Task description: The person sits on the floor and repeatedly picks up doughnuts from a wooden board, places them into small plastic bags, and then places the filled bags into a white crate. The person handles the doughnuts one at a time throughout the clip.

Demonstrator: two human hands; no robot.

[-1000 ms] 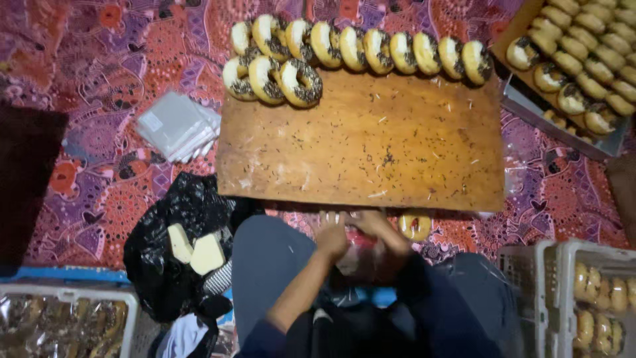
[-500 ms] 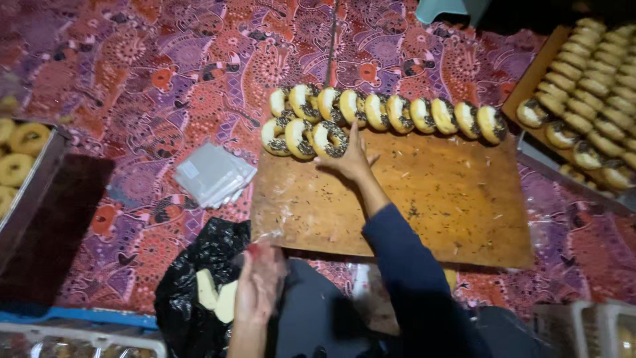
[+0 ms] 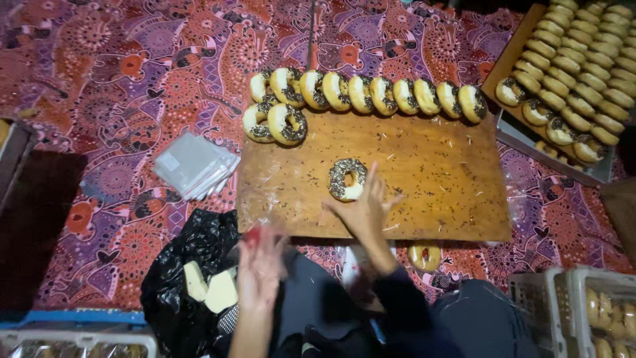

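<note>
Resting on the wooden board (image 3: pixel 424 179), head view: your right hand (image 3: pixel 363 211), fingers spread wide and gripping nothing, fingertips touching the sprinkled doughnut (image 3: pixel 347 179) that lies flat near the board's middle. Your left hand (image 3: pixel 260 270): blurred, raised over your lap beside the black bag (image 3: pixel 175 278); its grip you cannot tell. Doughnut row (image 3: pixel 371 94): standing on edge along the board's far side. Clear bags (image 3: pixel 194 164): stacked left of the board. Doughnut tray (image 3: pixel 570 73): upper right.

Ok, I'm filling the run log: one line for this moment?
right hand: fingers on sprinkled doughnut | wooden board: doughnut row along far edge | left hand: blurred, over black bag
</note>
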